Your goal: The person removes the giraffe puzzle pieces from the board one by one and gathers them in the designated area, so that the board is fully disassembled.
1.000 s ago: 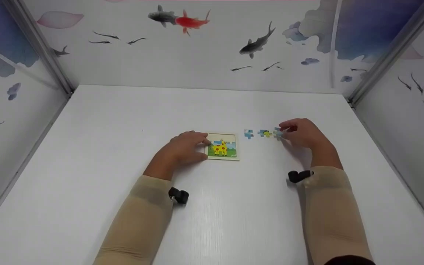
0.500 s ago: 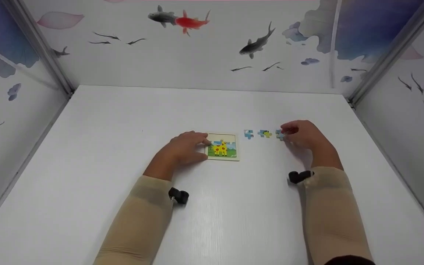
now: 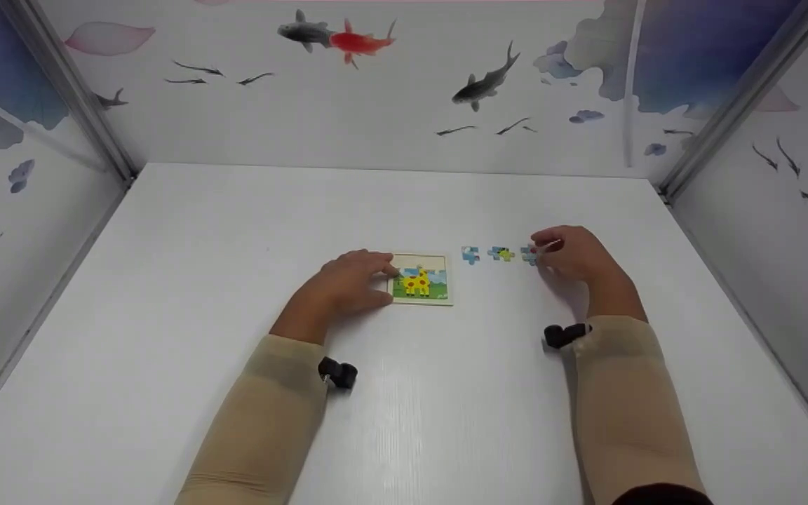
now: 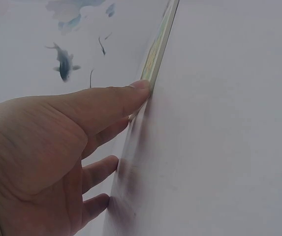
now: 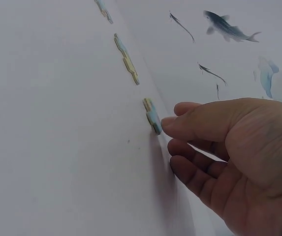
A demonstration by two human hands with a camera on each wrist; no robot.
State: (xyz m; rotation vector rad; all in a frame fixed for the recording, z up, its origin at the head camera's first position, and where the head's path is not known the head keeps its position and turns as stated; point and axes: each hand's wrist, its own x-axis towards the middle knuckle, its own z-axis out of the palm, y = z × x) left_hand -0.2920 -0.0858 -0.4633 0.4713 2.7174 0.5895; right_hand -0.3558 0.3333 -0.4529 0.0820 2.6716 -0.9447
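A square wooden jigsaw tray (image 3: pixel 421 303) lies on the white table, bearing a partly filled picture of a yellow giraffe (image 3: pixel 416 282). Bare wood shows along its far side. My left hand (image 3: pixel 355 284) grips the tray's left side, thumb at the near corner and fingers at the left edge. To the right, my right hand (image 3: pixel 572 254) holds a light-blue puzzle piece (image 3: pixel 528 254) at its right edge. In the right wrist view the thumb tip meets that piece (image 5: pixel 152 116) on the tabletop, with the other fingers curled behind.
Two more puzzle pieces lie in a row between tray and right hand: a blue-and-yellow one (image 3: pixel 501 254) and a blue-and-white one (image 3: pixel 470 254). Fish-printed panels (image 3: pixel 390 105) enclose the table's back and sides. Black wrist cameras (image 3: pixel 338 373) sit at both cuffs.
The piece at my right fingers has shifted slightly right, away from the middle piece, since a second ago. My left hand and the tray stay put; the head view shifts a little.
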